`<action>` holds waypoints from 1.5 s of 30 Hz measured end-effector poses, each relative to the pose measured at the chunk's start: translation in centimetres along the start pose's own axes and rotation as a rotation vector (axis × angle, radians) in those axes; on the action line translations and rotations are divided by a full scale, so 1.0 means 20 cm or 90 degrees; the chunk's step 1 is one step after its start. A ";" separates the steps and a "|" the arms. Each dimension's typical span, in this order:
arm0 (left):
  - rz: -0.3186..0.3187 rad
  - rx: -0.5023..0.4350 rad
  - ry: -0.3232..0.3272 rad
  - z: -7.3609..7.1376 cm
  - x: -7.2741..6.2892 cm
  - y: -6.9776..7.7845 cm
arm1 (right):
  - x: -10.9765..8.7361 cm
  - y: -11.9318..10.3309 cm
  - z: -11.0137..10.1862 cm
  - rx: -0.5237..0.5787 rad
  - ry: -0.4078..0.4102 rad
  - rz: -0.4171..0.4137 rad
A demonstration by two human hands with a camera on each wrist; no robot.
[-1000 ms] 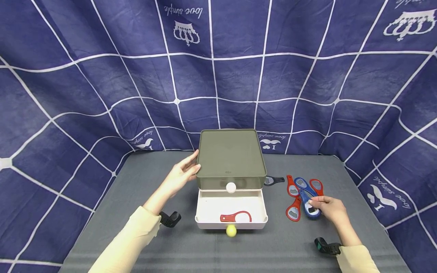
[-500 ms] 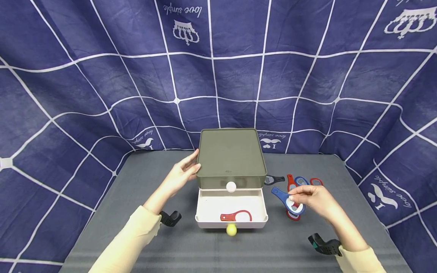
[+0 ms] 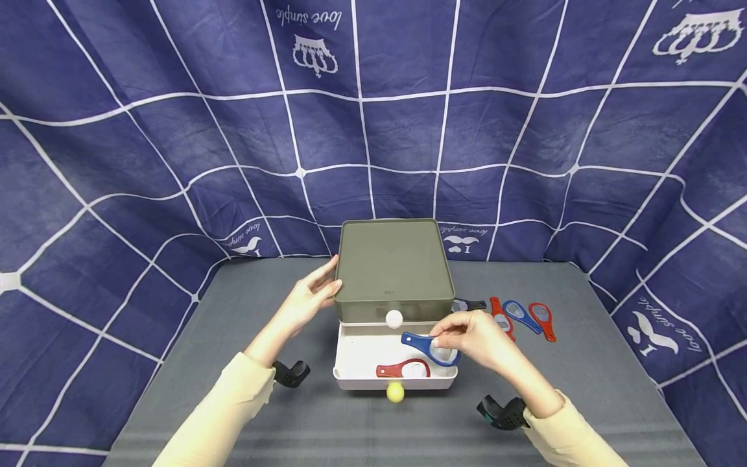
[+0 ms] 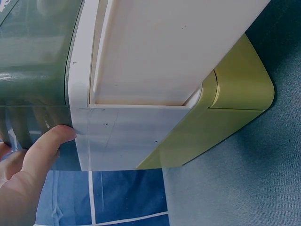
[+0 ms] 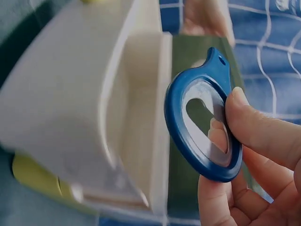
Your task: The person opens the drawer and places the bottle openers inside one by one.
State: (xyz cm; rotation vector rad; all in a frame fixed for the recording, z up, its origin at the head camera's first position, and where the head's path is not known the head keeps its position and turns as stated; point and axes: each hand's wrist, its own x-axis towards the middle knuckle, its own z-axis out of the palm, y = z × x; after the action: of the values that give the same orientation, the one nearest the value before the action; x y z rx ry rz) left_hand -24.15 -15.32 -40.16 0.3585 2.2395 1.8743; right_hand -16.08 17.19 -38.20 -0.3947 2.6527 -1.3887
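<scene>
My right hand (image 3: 484,337) pinches a blue bottle opener (image 3: 415,340) with a metal insert by its ring end, thumb against the ring. In the head view the opener overlaps the pulled-out white drawer (image 3: 357,353); in the right wrist view the blue opener (image 5: 174,113) is held up beside the drawer wall. A red bottle opener (image 3: 390,371) lies inside that drawer, near its front. My left hand (image 3: 306,298) rests against the left side of the green-topped drawer box (image 3: 393,259), fingers extended. In the left wrist view its thumb (image 4: 49,146) touches the side near the front edge.
Right of the box lie a black bottle opener (image 3: 477,305), a blue one (image 3: 531,323) and a red one (image 3: 547,329); another red one (image 3: 496,305) is partly hidden by my hand. The drawer's yellow knob (image 3: 395,392) faces me. A blue curtain (image 3: 403,136) hangs behind.
My right hand has lifted the blue bottle opener off the pile at the right and carried it left to the drawer. The left hand has stayed at the box.
</scene>
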 end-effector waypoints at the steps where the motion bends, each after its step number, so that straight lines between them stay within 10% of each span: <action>1: 0.001 0.000 -0.001 0.00 0.00 0.00 | 0.01 0.00 0.03 -0.006 -0.006 -0.010; 25: 0.005 -0.006 0.003 0.00 -0.01 -0.01 | 0.10 0.03 0.37 -0.150 -0.047 -0.087; 36: 0.000 -0.019 0.004 0.01 0.00 0.00 | 0.10 0.05 0.42 -0.248 -0.016 -0.083; 45: 0.002 -0.016 0.000 0.01 0.01 0.00 | 0.10 0.02 0.33 -0.173 0.023 -0.084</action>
State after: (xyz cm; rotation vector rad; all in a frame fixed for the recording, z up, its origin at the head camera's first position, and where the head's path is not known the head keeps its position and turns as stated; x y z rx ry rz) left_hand -24.29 -15.17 -40.21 0.3589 2.2155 1.9017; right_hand -16.59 11.60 -42.35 -0.5866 2.9013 -1.0741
